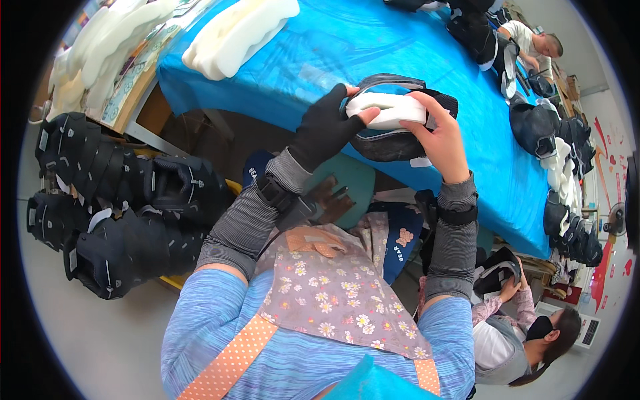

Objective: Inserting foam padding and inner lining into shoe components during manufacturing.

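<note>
A folded white foam piece (pixel 387 111) sits in the opening of a black padded fabric cover (pixel 385 147), above the near edge of the blue-covered table. My left hand (pixel 325 128), in a black glove with bare fingertips, grips the foam's left end, its thumb on the foam and its fingers by the cover's rim. On the other end, my bare right hand (pixel 441 137) pinches the foam with thumb and fingers. The cover's far rim arches behind the foam, and its near wall hangs below. How deep the foam sits inside is hidden.
White foam pieces (pixel 241 35) lie at the table's far left; more foam (pixel 110 50) is stacked beyond. Black padded covers (pixel 127 220) are piled at my left. Along the table's right side are black covers (pixel 533 127) and foam. Two co-workers (pixel 507 347) (pixel 530 41) are at the right.
</note>
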